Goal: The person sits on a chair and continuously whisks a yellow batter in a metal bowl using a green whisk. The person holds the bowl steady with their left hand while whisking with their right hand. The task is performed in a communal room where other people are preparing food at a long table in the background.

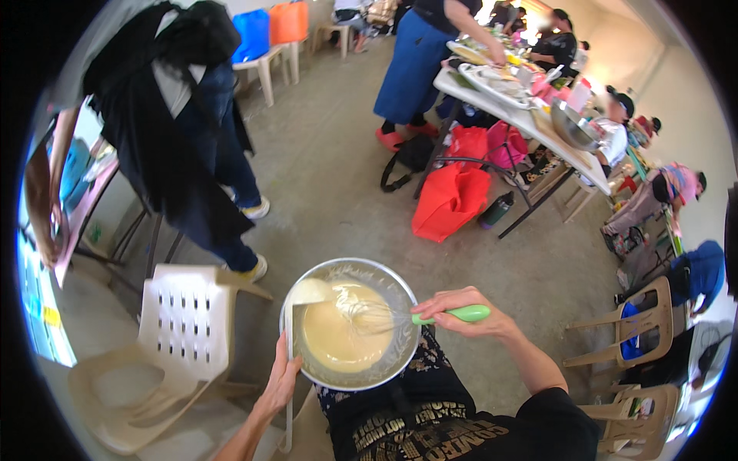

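A metal mixing bowl rests on my lap, holding a pale yellow, smooth batter. My right hand is wrapped round the green handle of a whisk, whose wires dip into the batter. On the left side, my left hand grips the bowl at its rim. A cream-white spatula leans across the rim there, its head inside the bowl. Its long handle runs down past my left hand; whether my fingers also hold it, I cannot tell.
A beige plastic chair stands close at my left. Ahead to the right is a long table with trays and a metal bowl; red bags and a dark bottle lie beneath. A person in dark clothes stands ahead left.
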{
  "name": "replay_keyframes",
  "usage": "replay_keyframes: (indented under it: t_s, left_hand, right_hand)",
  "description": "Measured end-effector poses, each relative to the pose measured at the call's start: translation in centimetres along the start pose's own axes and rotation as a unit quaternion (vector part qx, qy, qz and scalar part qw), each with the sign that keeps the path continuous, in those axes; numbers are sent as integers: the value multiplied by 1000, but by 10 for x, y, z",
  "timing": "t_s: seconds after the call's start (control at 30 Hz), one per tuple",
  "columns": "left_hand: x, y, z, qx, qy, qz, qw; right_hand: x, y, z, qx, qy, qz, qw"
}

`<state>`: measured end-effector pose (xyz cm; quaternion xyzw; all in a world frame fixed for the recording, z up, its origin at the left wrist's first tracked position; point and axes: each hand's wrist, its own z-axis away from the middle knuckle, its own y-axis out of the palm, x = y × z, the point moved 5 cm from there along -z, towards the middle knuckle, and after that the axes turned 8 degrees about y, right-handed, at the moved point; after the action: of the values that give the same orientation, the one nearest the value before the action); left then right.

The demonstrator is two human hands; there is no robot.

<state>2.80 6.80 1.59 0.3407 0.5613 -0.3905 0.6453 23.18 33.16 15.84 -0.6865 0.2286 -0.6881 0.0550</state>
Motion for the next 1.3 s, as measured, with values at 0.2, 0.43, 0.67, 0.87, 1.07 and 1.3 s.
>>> replay_keyframes:
  t_s: [0.2, 0.43, 0.67, 0.87, 1.07, 1.3]
  left_hand:
    - [1, 1, -4, 29, -3, -17, 999]
    - [2, 3, 0, 20, -28, 47, 998]
    - [5, 4, 0, 21, -42, 64, 997]
    - [-13, 8, 0, 5, -50, 19, 999]
    - [2, 1, -3, 12, 4, -25, 1000]
    - [3, 0, -6, 11, 2, -57, 998]
  right_hand:
    - [-52, 14, -11, -89, 84, -98, 988]
    - [-69, 43, -24, -23, 60, -148, 987]
    - [-48, 68, -20, 29, 21, -128, 991]
    - [-21, 71, -7, 92, 6, -125, 988]
    - [5, 49, 12, 147, -13, -56, 988]
    - [14, 15, 18, 108, -22, -31, 993]
